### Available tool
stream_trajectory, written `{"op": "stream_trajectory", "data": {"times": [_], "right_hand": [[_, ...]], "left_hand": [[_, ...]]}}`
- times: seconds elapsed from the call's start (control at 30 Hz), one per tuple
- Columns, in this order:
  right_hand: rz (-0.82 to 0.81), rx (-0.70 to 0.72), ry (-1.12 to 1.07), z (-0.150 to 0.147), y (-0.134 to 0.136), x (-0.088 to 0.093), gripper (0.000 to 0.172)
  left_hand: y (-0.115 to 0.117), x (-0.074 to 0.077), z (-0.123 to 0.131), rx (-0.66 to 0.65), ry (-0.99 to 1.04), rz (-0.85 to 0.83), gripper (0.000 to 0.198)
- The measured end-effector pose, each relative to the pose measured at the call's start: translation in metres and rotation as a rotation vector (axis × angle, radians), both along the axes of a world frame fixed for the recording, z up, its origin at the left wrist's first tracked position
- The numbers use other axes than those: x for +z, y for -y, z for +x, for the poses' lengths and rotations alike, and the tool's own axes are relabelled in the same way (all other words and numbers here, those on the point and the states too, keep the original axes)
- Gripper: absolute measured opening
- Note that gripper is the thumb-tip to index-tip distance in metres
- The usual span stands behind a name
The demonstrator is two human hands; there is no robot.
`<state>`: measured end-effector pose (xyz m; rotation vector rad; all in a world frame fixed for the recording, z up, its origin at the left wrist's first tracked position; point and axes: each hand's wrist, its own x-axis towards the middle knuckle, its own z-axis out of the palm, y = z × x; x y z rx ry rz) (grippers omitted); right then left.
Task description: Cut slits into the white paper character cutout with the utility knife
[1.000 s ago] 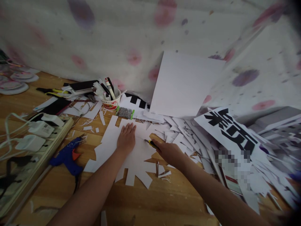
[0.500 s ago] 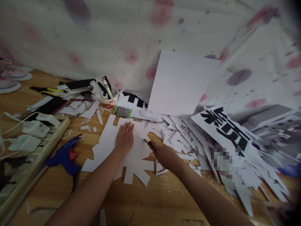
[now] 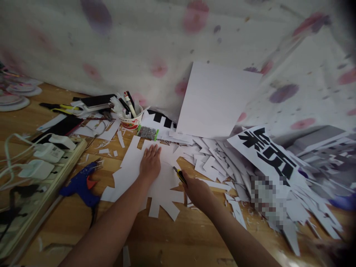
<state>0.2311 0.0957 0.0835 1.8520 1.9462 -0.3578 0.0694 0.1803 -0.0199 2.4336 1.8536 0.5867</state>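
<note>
Flat on the upper middle of a white cut-out sheet (image 3: 128,168) rests my left hand (image 3: 150,160), fingers stretched out. The sheet lies on the wooden table and has a jagged outline with notches and prongs. My right hand (image 3: 196,188) is wrapped round a yellow and black utility knife (image 3: 180,175). The knife's tip points up and left over the sheet's right part; whether the blade touches it I cannot tell. Just beyond the sheet lies a small packet of grey bits (image 3: 147,132) with green ends.
A blue glue gun (image 3: 80,185) and a power strip (image 3: 59,178) with chargers lie on the left. Behind stands a tub of pens (image 3: 130,120). White offcuts (image 3: 207,167) and a sheet with black characters (image 3: 264,152) are on the right. A white board (image 3: 217,100) leans against the curtain.
The view has shifted slightly. A white offcut strip now lies to the right of the knife, and a notch shows at the sheet's right edge. My left hand stays flat on the sheet.
</note>
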Motion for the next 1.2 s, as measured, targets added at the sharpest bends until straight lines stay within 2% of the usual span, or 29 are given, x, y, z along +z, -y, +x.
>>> {"op": "stream_trajectory", "data": {"times": [0.2, 0.4, 0.6, 0.83, 1.2], "right_hand": [[-0.019, -0.066, 0.013, -0.004, 0.007, 0.004, 0.050], [0.011, -0.079, -0.028, -0.006, 0.011, 0.000, 0.051], [-0.039, -0.165, -0.020, -0.008, 0.017, -0.001, 0.052], [-0.046, -0.172, -0.011, -0.012, 0.024, 0.003, 0.053], [-0.082, -0.221, -0.039, -0.013, 0.033, -0.002, 0.055]], "left_hand": [[0.000, 0.000, 0.000, -0.007, 0.008, 0.019, 0.046], [0.000, -0.001, 0.000, -0.012, 0.018, 0.033, 0.046], [0.000, -0.002, 0.000, -0.012, 0.021, 0.028, 0.045], [-0.001, -0.001, 0.000, -0.008, 0.042, 0.019, 0.045], [0.000, 0.001, 0.000, -0.010, 0.056, 0.001, 0.045]]}}
